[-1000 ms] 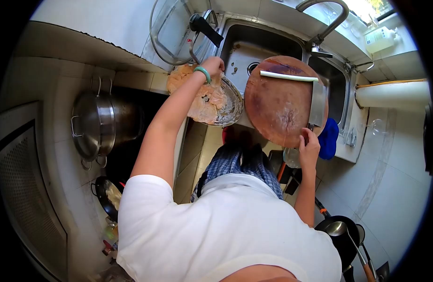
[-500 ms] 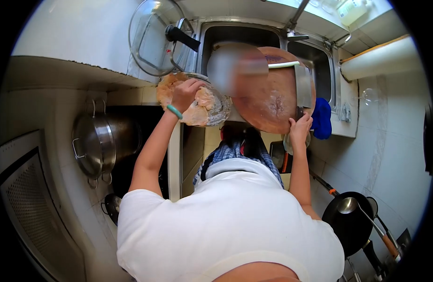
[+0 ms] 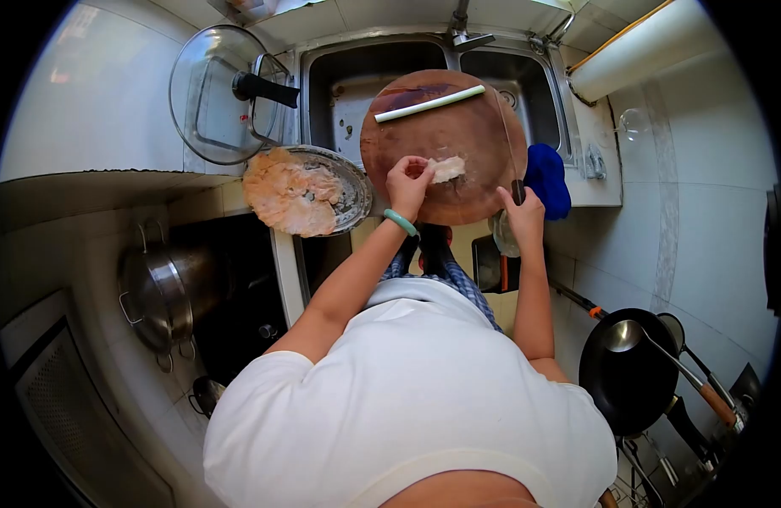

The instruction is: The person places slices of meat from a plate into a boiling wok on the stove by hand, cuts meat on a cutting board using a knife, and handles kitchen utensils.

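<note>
On the round wooden board lies a small pale piece of food, its left end pinched by my left hand. My right hand grips the dark handle of a knife, whose blade is turned edge-on at the board's right side. A pale green stalk lies slanted across the far part of the board. Left of the board, a metal plate holds flat pinkish-orange pieces of food.
Behind and under the board is a double sink. A glass lid leans at the left. A blue cloth hangs at the right counter edge. A steel pot is at left; a black pan hangs lower right.
My left hand has moved right from the plate to the board, bringing the pale piece. The knife has turned from lying flat to edge-on. The view has shifted, and the stalk now slants.
</note>
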Available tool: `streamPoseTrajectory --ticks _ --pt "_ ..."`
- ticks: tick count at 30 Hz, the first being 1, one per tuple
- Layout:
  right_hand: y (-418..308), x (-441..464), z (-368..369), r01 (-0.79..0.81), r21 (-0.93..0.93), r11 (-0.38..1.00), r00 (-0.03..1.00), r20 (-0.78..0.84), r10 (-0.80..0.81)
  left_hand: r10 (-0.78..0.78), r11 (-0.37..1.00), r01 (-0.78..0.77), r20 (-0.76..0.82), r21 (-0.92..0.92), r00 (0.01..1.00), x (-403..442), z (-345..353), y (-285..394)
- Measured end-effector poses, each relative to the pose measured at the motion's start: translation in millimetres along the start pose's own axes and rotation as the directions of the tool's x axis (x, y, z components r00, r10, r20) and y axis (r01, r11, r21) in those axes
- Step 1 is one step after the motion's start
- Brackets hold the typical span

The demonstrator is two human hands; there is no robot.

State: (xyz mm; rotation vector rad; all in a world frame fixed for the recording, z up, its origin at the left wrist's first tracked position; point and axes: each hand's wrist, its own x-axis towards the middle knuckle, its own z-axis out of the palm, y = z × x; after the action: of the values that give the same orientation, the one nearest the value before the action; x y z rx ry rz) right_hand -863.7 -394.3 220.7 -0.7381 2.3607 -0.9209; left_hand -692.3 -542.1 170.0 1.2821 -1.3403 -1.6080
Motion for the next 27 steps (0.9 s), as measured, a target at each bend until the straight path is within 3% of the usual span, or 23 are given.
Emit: streamPoseTrajectory --ticks 3,4,5,7,8,9,11,12,16,18,22,27 --pt "-6 -17 -3 0.041 0.074 0.996 0.999 0.031 -0.044 -0.111 0.989 0.107 0.034 0.104 0.993 -12 -14 -4" --pt "-12 -25 -5 -0.005 0.155 0.988 0.995 0.101 -0.011 0.275 0.723 -0.261 0.079 0.639 0.958 -12 -24 -10" --pt "-12 -31 -3 -0.013 0.151 0.988 0.994 0.108 -0.004 0.265 0.725 -0.252 0.078 0.641 0.961 -16 -27 -4" --pt "-12 -43 -1 -0.035 0.212 0.977 0.963 0.268 -0.023 0.424 0.425 -0.459 0.276 0.78 0.863 -27 -29 17" --pt "-19 -50 -3 -0.05 0.198 0.979 0.947 0.321 -0.016 0.417 0.366 -0.527 0.371 0.767 0.83 -27 -29 19" --pt "-20 -54 0 -0.054 0.191 0.98 0.945 0.326 -0.011 0.412 0.373 -0.522 0.367 0.767 0.834 -24 -29 15" --pt "-22 -61 5 0.097 0.093 0.991 0.921 0.369 -0.125 0.633 0.25 -0.798 0.531 0.548 0.563 -12 -27 5" --pt "-30 -65 3 0.054 0.107 0.993 0.911 0.403 -0.093 0.653 0.21 -0.818 0.545 0.536 0.525 -10 -26 2" --pt "-23 -69 11 0.054 0.011 0.998 0.903 0.426 -0.053 0.625 0.24 -0.85 0.595 0.469 0.505 1 -29 -10" --pt "-25 -69 9 0.074 0.01 0.997 0.904 0.421 -0.071 0.622 0.163 -0.877 0.643 0.451 0.447 4 -31 -13" --pt "-23 -68 16 0.057 -0.053 0.997 0.905 0.425 -0.029 0.613 0.163 -0.876 0.649 0.453 0.45 4 -32 -12" --pt "-32 -54 29 0.126 -0.061 0.99 0.911 0.403 -0.091 0.597 0.173 -0.855 0.639 0.488 0.485 2 -29 -9"
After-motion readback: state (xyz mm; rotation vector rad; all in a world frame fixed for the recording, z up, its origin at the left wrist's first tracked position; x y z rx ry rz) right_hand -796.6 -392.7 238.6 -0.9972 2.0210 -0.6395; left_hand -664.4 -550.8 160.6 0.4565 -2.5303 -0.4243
